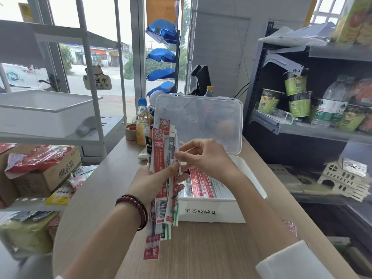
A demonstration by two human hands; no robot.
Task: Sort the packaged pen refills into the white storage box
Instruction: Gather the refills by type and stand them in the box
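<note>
Holding a bundle of packaged pen refills (159,158) fanned upright above the wooden counter (201,250), we clamp it in our left hand (146,183), with the thumb curled across the front. Our right hand (205,158) pinches the edge of one packet on the fan's right side between thumb and fingertips. Just behind the bundle stands the white storage box (213,213), its clear lid (201,117) raised. A row of red packets (200,185) lies side by side inside.

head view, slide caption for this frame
Left hand holds a fan of packaged pen refills while the right hand pinches one by the open white storage box.
</note>
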